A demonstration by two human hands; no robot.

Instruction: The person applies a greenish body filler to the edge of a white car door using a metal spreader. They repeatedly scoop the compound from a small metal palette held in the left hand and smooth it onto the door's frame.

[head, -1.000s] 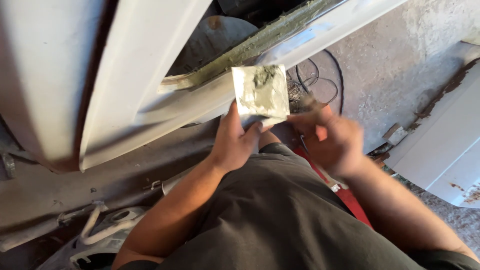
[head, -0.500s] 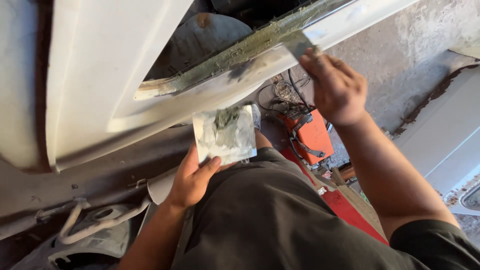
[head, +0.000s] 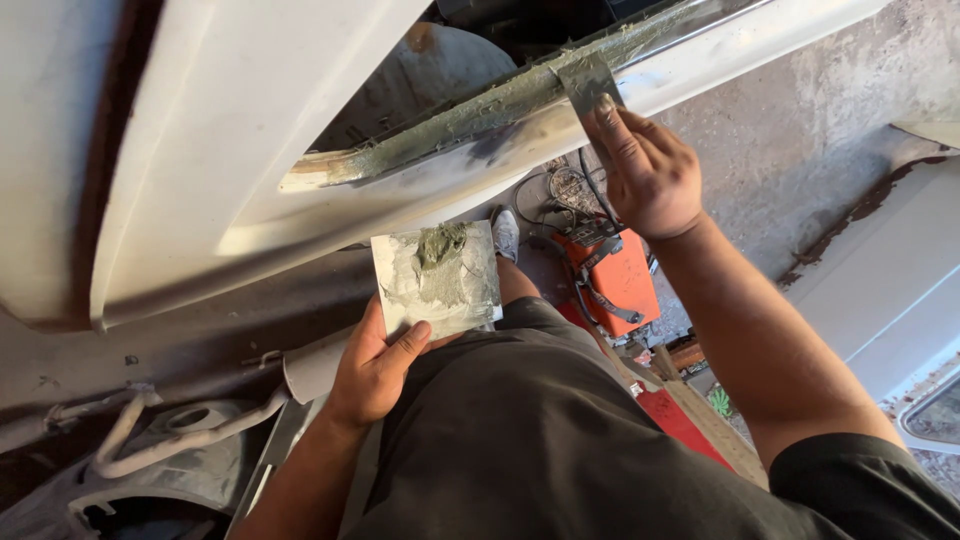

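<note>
We press thin grey metal spreader blade [head: 588, 82] against putty-smeared lip of white car body panel [head: 250, 120] — best kept low-angled, steady pressure, one long pull along seam of greenish filler [head: 480, 110]. Right hand [head: 645, 175] closed on blade's lower end, fingertips [head: 606, 108] flat on metal; blade juts up past them onto lip. Left hand [head: 375, 365] grips square grey mixing board [head: 437, 277] by its lower edge, thumb on top — filler dab near board's top edge.

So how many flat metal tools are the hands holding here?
2: a putty-smeared square plate in the left hand, and a spreader blade pressed to the panel edge by the right hand.
</note>
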